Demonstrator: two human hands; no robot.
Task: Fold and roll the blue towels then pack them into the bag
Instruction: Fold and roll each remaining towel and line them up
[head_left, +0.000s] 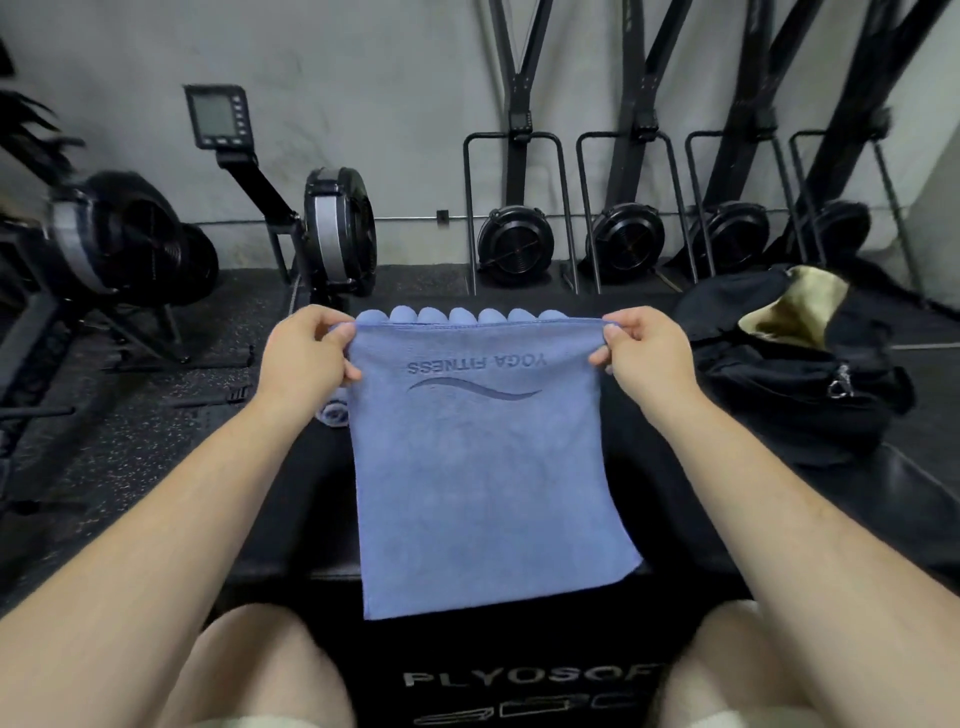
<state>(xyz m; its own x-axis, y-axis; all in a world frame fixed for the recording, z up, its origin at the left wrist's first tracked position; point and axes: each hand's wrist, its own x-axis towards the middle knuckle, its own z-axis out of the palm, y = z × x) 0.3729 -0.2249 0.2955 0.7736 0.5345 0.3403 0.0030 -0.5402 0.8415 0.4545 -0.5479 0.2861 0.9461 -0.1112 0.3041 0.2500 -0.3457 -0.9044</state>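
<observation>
Grey wall (363, 62), speckled rubber floor (130, 431)

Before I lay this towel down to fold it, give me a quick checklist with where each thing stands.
1. Both top corners held: ok. The left hand and right hand each pinch a corner of the blue towel.
2. Top edge taut and level: ok.
3. Towel hanging flat: ok, though the bottom edge slants, lower on the left.
4. Room to lay it on the black plyo box: cannot tell, the towel hides most of the top.
5. Rolled towels out of the way: ok, lined up along the far edge; another roll lies near the left hand.
6. Black bag open: ok, at the right.
</observation>
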